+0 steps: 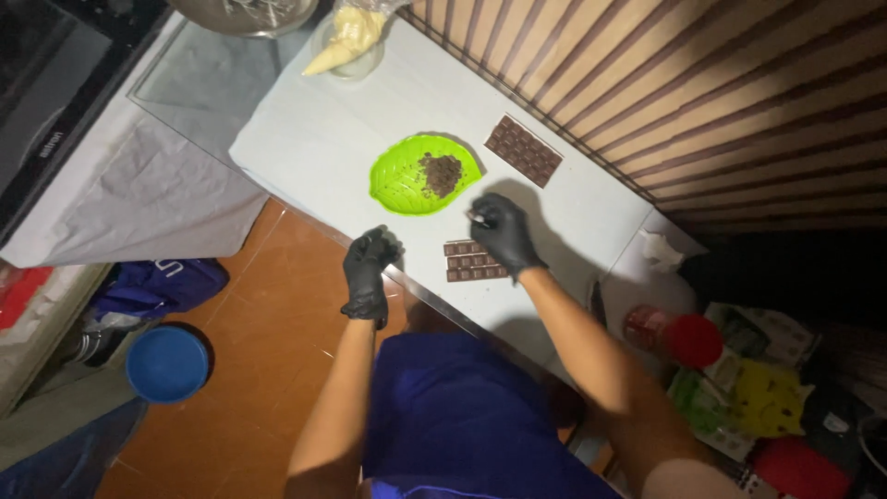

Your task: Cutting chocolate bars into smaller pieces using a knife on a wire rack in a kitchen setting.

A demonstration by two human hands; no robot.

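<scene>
Both my hands wear black gloves. My left hand (368, 270) is curled into a fist at the table's near edge, and I see nothing in it. My right hand (501, 233) hovers just right of a green leaf-shaped plate (399, 180), with its fingertips pinched on a small piece that I cannot make out. A pile of broken chocolate bits (441, 173) lies on the plate. A partial chocolate bar (469, 261) rests on the table under my right wrist. A whole chocolate bar (524, 150) lies beyond the plate.
The white table (314, 129) runs along a slatted wooden wall (702, 83). A piping bag in a glass (349, 42) and a metal bowl (245, 14) stand at the far end. A blue bowl (166, 363) sits on the orange floor. Red and yellow containers (730, 370) crowd the right.
</scene>
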